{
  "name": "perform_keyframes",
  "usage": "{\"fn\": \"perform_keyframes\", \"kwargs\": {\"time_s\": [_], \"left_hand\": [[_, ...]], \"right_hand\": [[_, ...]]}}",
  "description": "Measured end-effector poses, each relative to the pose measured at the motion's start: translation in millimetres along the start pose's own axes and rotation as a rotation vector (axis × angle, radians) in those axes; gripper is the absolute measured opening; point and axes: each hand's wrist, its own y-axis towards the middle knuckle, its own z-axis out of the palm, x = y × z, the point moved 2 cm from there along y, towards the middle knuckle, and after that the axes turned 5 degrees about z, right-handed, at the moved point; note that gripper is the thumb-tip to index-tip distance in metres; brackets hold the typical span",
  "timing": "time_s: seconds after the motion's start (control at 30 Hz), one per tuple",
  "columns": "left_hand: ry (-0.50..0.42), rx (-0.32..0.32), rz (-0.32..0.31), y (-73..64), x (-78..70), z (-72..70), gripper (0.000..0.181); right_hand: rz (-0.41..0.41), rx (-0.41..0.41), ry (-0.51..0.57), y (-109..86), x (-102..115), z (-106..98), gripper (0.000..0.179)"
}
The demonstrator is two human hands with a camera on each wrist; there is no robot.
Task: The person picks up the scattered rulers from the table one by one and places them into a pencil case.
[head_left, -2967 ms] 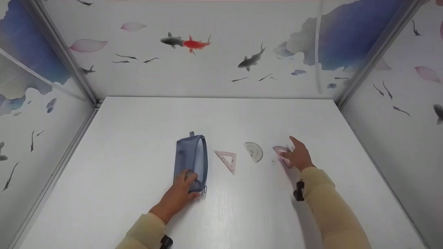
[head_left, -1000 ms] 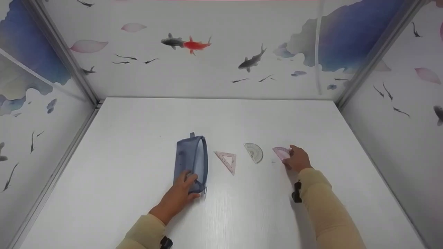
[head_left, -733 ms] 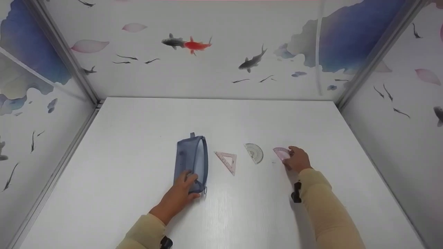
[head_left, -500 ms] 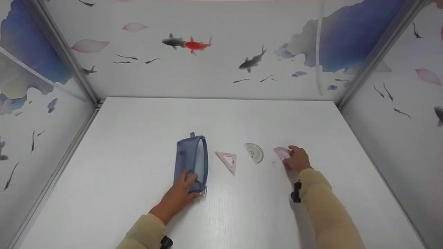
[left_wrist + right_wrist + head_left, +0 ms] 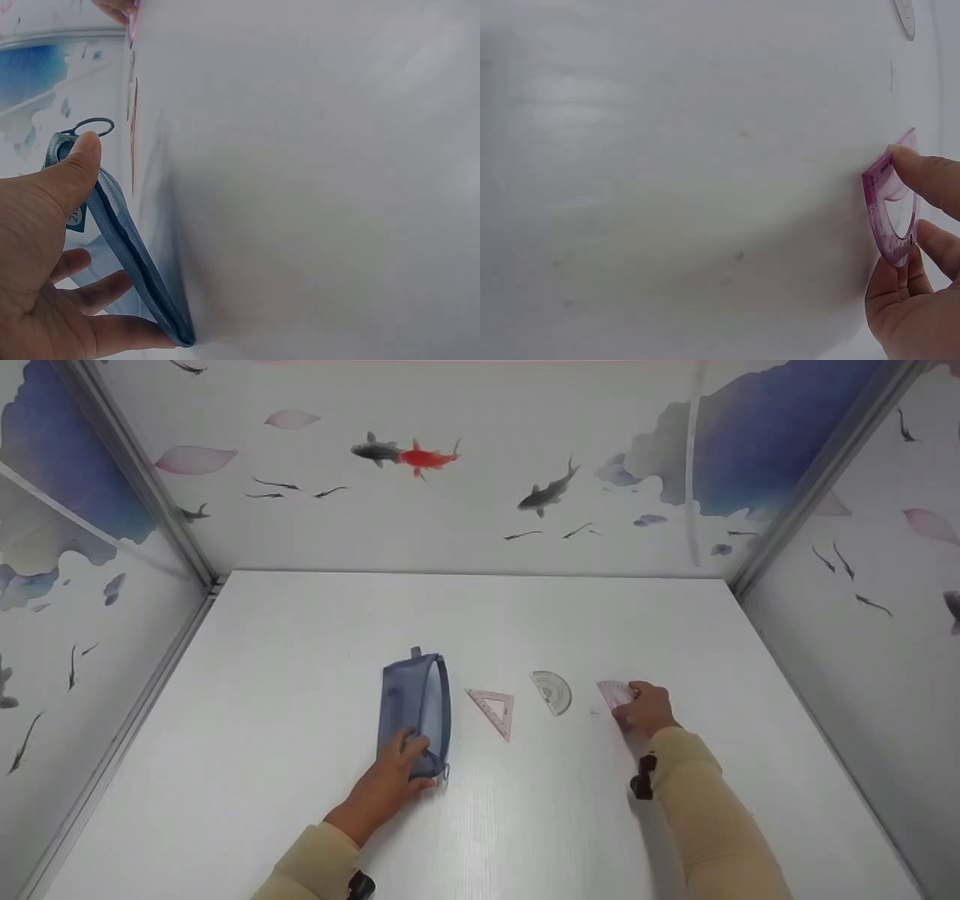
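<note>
A blue mesh pencil case (image 5: 409, 697) with its zip open lies left of centre. My left hand (image 5: 386, 787) holds its near end; in the left wrist view the thumb lies by the zip pull ring (image 5: 96, 126) and the fingers spread along the zipped edge (image 5: 139, 259). At the right, my right hand (image 5: 646, 709) pinches a pink protractor (image 5: 613, 692) between thumb and fingers. The right wrist view has that pink protractor (image 5: 889, 225) tilted, one edge raised from the table. Between the hands lie a pink set square (image 5: 495, 711) and a clear protractor (image 5: 551, 692).
The white table (image 5: 300, 630) is enclosed by a back panel (image 5: 465, 525) and side panels printed with fish and petals. Metal posts (image 5: 817, 480) stand at the rear corners. A small faint mark lies on the table left of the pink protractor.
My right hand, spread over the pink protractor three seconds ago, has closed its fingers on it and just shifted it slightly right. The left hand and pencil case stay put.
</note>
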Motion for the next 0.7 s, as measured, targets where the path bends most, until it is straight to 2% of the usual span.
{"fn": "perform_keyframes", "kwargs": {"time_s": [0.2, 0.47, 0.7], "left_hand": [[-0.001, -0.004, 0.003, -0.1, 0.5, 0.5, 0.056], [0.006, -0.013, 0.024, 0.2, 0.4, 0.0, 0.054], [0.016, -0.02, 0.03, -0.1, 0.6, 0.4, 0.053]], "right_hand": [[0.004, 0.014, 0.019, -4.0, 0.9, -1.2, 0.068], [-0.041, 0.003, 0.01, -2.6, -0.9, -2.6, 0.068], [-0.046, 0.009, 0.04, -5.2, -0.1, -1.7, 0.064]]}}
